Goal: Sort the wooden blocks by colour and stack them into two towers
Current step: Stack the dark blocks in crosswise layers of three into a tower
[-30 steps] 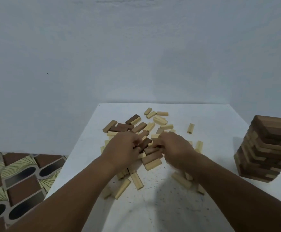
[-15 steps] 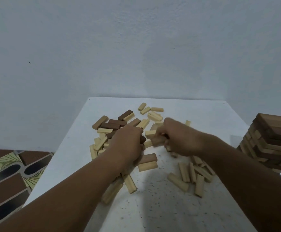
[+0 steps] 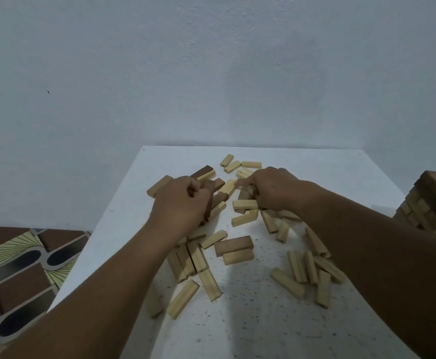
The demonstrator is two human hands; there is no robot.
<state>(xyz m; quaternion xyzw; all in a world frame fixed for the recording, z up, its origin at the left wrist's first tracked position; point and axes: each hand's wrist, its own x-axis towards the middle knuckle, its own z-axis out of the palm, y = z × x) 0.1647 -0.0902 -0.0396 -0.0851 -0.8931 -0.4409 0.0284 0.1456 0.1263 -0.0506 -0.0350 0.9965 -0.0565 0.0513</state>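
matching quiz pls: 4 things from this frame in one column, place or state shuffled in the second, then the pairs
1. left hand
2. right hand
3. stacked tower
4. brown block lying alone

A. right edge of the table
B. grips dark blocks
C. on top of pale blocks
D. between the forearms, against a pale block

Pairs: 1-B, 2-C, 3-A, 4-D

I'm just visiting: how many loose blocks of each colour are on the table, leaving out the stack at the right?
Pale blocks: about 30
Dark blocks: about 6
Total: about 36 loose. It is not exact, as some overlap or lie hidden under the left hand and the right hand.
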